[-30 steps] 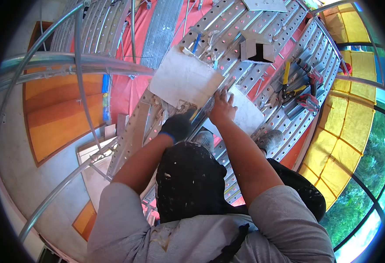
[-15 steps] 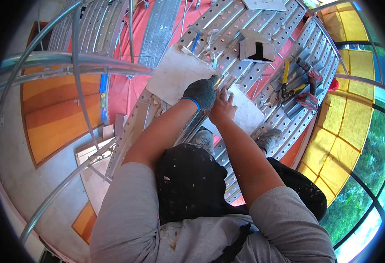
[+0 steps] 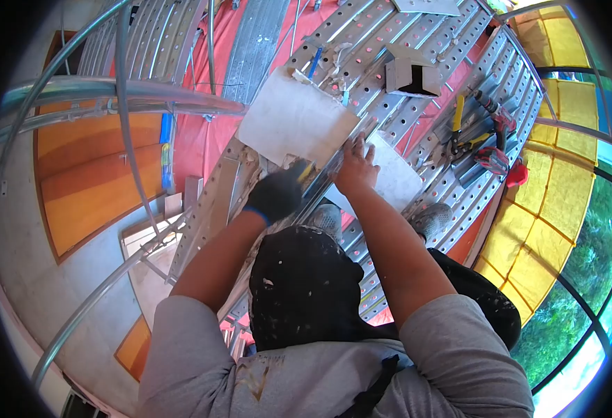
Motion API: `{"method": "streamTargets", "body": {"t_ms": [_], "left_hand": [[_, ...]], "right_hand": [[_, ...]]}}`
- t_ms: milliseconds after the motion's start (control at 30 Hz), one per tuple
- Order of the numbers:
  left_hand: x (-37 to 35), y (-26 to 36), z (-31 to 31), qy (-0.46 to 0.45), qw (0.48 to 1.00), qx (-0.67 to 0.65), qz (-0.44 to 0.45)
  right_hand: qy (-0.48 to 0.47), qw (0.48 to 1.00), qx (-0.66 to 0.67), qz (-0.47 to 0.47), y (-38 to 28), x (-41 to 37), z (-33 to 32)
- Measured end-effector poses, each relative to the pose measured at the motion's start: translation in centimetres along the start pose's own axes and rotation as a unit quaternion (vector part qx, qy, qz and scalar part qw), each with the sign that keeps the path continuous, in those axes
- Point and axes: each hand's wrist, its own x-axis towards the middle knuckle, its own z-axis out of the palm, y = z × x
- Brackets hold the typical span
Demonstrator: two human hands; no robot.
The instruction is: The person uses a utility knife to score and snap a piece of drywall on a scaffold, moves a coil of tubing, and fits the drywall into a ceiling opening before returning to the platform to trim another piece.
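My left hand (image 3: 277, 192), in a dark glove with a blue cuff, is closed around what looks like a yellow utility knife (image 3: 307, 172); its blade cannot be made out. It is near the lower edge of a pale flat board (image 3: 295, 115). My bare right hand (image 3: 357, 167) lies with fingers spread, pressing at a long metal strip (image 3: 318, 187) that runs between this board and a second pale board (image 3: 395, 174). The second board lies partly under my right hand and forearm.
Perforated metal scaffold planks (image 3: 362, 70) carry a folded grey box-like piece (image 3: 412, 73), a blue marker-like stick (image 3: 315, 63), yellow-handled snips (image 3: 458, 118) and a red cordless drill (image 3: 502, 122). Scaffold tubes (image 3: 132, 97) cross on the left. Yellow sheeting (image 3: 539, 202) hangs right.
My left hand has drawn the yellow knife back toward my body, down and left along the strip, uncovering more of the left board. My right hand has stayed nearly in place.
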Motion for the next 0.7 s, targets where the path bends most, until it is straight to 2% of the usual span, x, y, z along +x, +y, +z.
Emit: {"method": "streamTargets", "body": {"t_ms": [33,133,267,367,467,533,600,700], "left_hand": [[1.3,1.9,-2.0,0.002,1.0,-0.002,0.0],[7.2,3.1,-1.4,0.043,0.998,-0.021,0.033],[12.5,4.6,0.0,0.005,1.0,-0.009,0.027],[13.4,5.1,0.9,-0.021,0.999,0.018,0.029],[11.3,5.0,0.6,-0.038,0.999,-0.006,0.003],[6.7,4.4,0.4,-0.043,0.999,-0.002,-0.02],[2.3,1.8,1.3,-0.097,0.993,0.0,-0.066],[-1.6,0.2,0.5,-0.117,0.991,0.019,-0.054]], "right_hand": [[-0.001,1.0,0.004,0.002,-0.1,0.1,0.0],[0.004,1.0,0.004,0.0,0.1,0.2,-0.3],[0.01,1.0,0.024,0.0,0.1,0.4,-0.2],[0.012,1.0,0.029,-0.002,0.2,0.2,-0.4],[0.007,1.0,0.011,0.0,0.1,0.2,-0.3],[-0.007,1.0,0.006,0.002,0.1,0.3,-0.4],[-0.011,1.0,0.004,0.002,0.1,0.4,-0.5],[-0.009,1.0,0.004,0.001,0.1,0.2,-0.4]]}}
